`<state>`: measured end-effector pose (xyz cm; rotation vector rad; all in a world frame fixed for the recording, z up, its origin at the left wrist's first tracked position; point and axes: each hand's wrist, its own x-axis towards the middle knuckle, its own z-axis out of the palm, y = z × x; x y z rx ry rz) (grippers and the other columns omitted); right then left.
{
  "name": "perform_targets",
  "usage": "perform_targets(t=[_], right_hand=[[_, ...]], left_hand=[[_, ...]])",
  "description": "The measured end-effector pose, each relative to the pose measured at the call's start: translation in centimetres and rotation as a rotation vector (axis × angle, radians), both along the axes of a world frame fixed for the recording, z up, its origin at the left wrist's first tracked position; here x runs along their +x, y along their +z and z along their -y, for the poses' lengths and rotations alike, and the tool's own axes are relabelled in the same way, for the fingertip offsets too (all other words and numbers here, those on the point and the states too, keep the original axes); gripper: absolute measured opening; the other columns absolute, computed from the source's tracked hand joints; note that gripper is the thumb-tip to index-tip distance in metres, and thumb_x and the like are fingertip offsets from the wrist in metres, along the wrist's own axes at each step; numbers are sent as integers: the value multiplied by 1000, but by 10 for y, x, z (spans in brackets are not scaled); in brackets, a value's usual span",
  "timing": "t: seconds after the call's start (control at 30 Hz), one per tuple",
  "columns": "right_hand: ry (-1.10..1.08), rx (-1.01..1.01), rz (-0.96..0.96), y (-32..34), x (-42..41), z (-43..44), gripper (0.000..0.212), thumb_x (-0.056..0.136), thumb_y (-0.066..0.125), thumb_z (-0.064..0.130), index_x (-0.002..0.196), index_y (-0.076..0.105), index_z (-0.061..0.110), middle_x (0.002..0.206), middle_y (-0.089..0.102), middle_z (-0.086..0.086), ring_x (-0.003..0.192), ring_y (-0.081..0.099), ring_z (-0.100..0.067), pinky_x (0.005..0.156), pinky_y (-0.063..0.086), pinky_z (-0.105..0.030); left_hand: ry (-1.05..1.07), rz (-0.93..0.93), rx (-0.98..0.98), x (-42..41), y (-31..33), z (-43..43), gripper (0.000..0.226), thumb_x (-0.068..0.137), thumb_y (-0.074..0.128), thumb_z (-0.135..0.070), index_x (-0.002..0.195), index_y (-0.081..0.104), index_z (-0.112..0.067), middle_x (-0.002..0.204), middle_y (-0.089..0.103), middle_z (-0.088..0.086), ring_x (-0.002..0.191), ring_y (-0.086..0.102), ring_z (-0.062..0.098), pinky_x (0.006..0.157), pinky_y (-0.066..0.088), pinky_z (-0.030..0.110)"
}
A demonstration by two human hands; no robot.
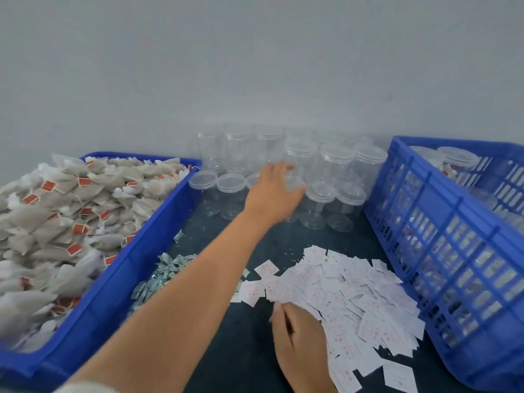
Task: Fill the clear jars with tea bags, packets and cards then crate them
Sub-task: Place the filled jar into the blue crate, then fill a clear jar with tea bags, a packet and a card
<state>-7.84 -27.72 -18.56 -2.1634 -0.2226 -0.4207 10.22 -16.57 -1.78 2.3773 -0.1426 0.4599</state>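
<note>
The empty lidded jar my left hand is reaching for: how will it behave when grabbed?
Probably light: the jar looks empty, thin clear plastic. A nudge from the left hand rather than a firm grip may tip or skid it. It stands tight among neighbouring jars, so those could topple too.

A plain pale grey wall (255, 66) fills 12 o'clock, evenly lit; the dark table (243, 350) lies at 6 o'clock.
</note>
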Motion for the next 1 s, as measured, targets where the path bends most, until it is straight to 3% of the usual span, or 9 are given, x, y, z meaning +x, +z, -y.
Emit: perform_targets(t=[0.13,0.3,0.47,0.63,0.77,0.8,0.87,0.93,1.0], right_hand=[[16,-86,158,3,-2,-5,46,103,52,36,63,37,18,57,39,3,53,38,-15,51,28,-25],[1,-118,159,-1,0,-1,48,104,54,39,63,34,22,58,35,4,53,37,-13,49,32,-28],[28,-157,185,-1,3,1,50,106,53,40,63,33,24,59,27,8,54,33,-10,48,33,-28],[44,-125,194,-5,4,4,49,105,53,40,63,36,22,57,34,5,54,36,-14,50,27,-25],[27,27,58,-4,3,2,21,98,60,54,87,56,36,85,58,19,80,59,-8,63,49,-22],[-8,76,45,-2,2,1,24,93,65,60,104,57,40,102,57,26,94,61,-7,71,51,-19],[-73,170,18,-1,1,1,69,79,75,70,133,46,38,129,44,35,115,57,-4,85,50,-15],[-55,238,-20,1,-2,2,102,67,81,77,148,33,38,145,34,37,127,51,1,98,45,-13],[37,292,-58,2,-5,2,114,62,90,71,154,32,35,153,40,29,138,49,-1,108,46,-21]], left_hand=[[33,-50,-10,70,26,14,89,90,73,-56,161,27,-29,159,31,10,142,46,34,114,40,48],[60,-93,-148,119,6,18,103,89,71,-64,166,18,-19,168,32,10,152,36,32,121,34,47],[62,39,-246,112,-3,14,100,83,77,-65,160,31,-20,153,51,7,140,51,26,115,45,44],[43,138,-241,53,17,-3,104,79,71,-75,158,30,-22,145,51,2,126,56,18,108,50,42],[-61,55,-54,-23,19,-29,101,72,67,-83,154,39,-31,133,48,-16,117,56,9,100,50,34],[-85,20,-20,-44,13,-36,97,70,69,-83,150,42,-35,133,49,-19,117,56,6,102,51,35],[-112,-47,24,-89,-3,-47,89,67,74,-83,141,44,-44,132,52,-23,116,55,-3,102,53,36],[-114,-93,29,-132,-25,-53,85,63,76,-83,134,42,-51,130,50,-28,115,53,-8,99,53,33],[-111,-122,-28,-172,-49,-54,79,62,78,-80,127,39,-58,128,46,-32,115,52,-10,96,54,31]])
